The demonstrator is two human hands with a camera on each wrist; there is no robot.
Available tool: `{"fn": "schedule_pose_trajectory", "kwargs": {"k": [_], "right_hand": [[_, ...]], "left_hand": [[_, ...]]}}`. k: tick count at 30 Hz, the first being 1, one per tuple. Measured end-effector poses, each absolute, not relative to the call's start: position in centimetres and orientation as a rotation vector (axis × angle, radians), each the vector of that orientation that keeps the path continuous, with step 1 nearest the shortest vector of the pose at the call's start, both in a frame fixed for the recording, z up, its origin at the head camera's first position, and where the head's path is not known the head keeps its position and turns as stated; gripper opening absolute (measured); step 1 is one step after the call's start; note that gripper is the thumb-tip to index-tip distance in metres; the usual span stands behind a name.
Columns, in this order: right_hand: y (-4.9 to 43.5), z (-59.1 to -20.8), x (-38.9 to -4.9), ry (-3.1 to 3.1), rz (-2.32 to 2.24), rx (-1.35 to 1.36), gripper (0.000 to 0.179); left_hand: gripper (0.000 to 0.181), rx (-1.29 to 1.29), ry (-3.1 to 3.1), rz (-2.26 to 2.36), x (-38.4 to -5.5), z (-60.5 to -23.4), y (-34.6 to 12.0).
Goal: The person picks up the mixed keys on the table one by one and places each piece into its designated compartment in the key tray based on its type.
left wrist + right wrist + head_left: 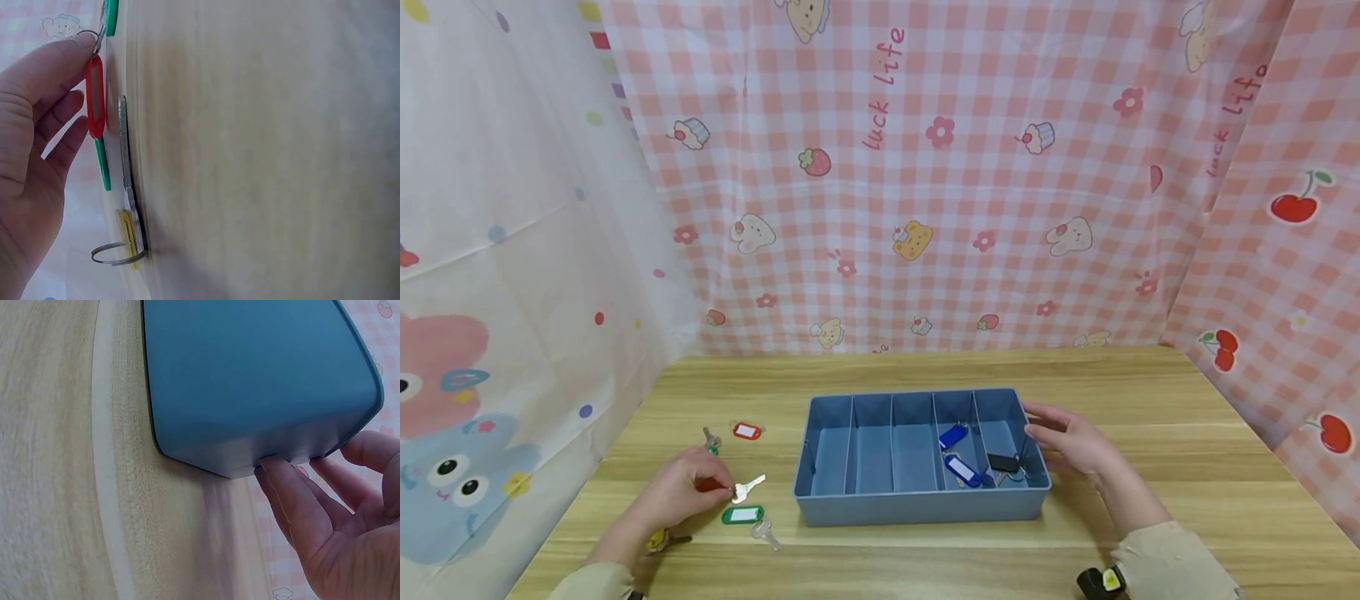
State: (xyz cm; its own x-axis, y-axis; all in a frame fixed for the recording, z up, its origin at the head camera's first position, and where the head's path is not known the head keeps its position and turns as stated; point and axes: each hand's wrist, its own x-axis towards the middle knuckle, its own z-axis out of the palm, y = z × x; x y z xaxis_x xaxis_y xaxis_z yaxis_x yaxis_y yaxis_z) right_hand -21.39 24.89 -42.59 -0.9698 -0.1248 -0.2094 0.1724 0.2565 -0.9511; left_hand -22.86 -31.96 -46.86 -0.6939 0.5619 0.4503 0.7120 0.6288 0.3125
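My left hand (676, 490) pinches a split ring between thumb and forefinger; a red key tag (95, 103) hangs from it and a silver key (747, 489) sticks out to the right. Just below on the table lies a green key tag (742, 515) with its key (765, 534). Against the right end of a blue-grey divided box (921, 508) rests my right hand (1073, 443), its fingertips touching the outer wall. Two blue key tags (962, 471) lie in the fourth compartment from the left, and a black key tag (1003, 463) in the rightmost one.
A yellow key tag (127, 237) with a key lies under my left wrist. Behind the left hand are another red key tag (747, 431) and a key (711, 437) with a partly hidden green tag. Patterned cloth (925, 183) hangs around the wooden table (1120, 375).
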Motion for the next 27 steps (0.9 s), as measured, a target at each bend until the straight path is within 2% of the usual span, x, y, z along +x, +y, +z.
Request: {"fn": "schedule_pose_trajectory", "kwargs": {"k": [13,27], "right_hand": [[25.0,-42.6,-21.3,2.255,-1.818,0.022,0.057],[24.9,-42.6,-21.3,2.265,-1.793,0.043,0.057]], "left_hand": [[0.030,-0.896,-2.550,-0.834,-22.5,-46.0,-31.2],[0.029,-0.874,-2.524,-0.909,-22.5,-44.1,-30.2]]}}
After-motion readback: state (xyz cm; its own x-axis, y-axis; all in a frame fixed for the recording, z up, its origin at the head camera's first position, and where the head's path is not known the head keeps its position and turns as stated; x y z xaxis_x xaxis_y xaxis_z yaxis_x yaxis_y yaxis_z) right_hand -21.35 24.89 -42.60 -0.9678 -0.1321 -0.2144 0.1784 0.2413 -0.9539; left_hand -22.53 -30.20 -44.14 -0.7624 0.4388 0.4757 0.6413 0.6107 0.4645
